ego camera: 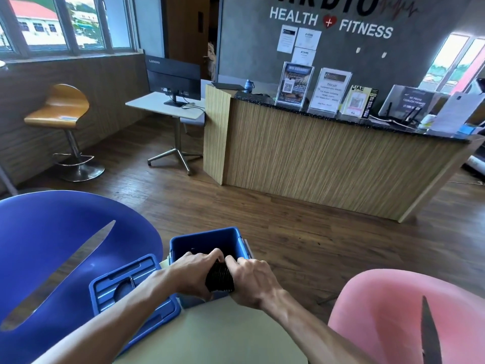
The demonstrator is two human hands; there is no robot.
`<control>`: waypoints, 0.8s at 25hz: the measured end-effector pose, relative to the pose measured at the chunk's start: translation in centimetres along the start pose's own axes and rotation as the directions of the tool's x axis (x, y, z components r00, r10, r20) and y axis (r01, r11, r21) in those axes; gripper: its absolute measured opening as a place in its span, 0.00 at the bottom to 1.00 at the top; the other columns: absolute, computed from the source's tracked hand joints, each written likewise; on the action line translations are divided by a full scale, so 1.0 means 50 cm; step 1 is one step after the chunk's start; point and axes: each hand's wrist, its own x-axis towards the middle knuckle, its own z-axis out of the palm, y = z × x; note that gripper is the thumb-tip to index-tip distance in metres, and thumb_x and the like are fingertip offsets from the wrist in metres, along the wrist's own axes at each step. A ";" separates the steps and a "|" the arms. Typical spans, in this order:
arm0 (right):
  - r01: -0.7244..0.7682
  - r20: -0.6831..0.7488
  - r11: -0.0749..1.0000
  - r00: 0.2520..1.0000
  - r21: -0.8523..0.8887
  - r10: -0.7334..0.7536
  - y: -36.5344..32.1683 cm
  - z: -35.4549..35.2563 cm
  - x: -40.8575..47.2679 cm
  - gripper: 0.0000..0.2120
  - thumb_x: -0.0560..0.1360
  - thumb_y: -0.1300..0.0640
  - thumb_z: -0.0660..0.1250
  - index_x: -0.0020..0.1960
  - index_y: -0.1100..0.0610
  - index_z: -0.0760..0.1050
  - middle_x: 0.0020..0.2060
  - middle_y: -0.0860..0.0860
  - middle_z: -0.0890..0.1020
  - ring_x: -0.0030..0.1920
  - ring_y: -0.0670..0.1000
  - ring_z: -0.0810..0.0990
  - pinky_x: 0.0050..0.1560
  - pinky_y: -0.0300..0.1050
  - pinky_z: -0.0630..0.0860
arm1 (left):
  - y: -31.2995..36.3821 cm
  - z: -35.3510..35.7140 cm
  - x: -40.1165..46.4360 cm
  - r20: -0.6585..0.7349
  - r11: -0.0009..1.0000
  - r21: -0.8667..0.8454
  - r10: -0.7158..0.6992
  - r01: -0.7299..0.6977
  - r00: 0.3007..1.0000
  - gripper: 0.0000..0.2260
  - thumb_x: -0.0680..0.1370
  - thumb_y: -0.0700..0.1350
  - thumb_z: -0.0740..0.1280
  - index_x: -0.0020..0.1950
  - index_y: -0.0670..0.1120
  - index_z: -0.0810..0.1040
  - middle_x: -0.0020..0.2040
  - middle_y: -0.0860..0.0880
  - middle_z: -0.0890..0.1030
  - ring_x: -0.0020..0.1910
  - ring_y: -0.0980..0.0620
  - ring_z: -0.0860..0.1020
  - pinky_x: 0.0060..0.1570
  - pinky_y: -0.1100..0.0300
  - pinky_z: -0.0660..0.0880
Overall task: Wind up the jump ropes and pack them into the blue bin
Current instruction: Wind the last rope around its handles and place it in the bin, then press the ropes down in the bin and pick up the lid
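- the black wound bundle of jump rope [220, 277] sits between both hands at the near rim of the open blue plastic bin [208, 241], at about 6 o'clock in the view, half over the opening.
- the left hand [195, 270] grips the bundle's left side with fingers curled over its top; the right hand [252, 278] grips the right side, fingertips hooked over the far edge.
- the bin stands on a pale round table [223, 334]; its blue moulded lid [131, 292] lies flat just beside it at 8 o'clock.
- a blue plastic chair [65, 232] shows at 9 o'clock, a pink plastic chair [388, 311] at 4 o'clock.
- judgement: the coils look light and springy, likely to loosen or fan out if released unevenly, so holding across the wraps from both sides, as now, seems the safest hold.
- judgement: the rope's surface looks ribbed and fairly grippy, not fragile; pressing it down into the bin before letting go should keep the winding together.
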 end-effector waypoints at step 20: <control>-0.128 0.036 0.975 0.992 0.182 0.124 -0.005 -0.017 0.004 0.15 0.74 0.48 0.66 0.57 0.52 0.68 0.48 0.54 0.83 0.48 0.61 0.83 0.42 0.51 0.73 | -0.029 0.052 0.017 -0.379 0.988 0.140 0.117 -0.068 0.918 0.18 0.69 0.56 0.68 0.54 0.50 0.70 0.48 0.54 0.77 0.50 0.50 0.77 0.48 0.56 0.73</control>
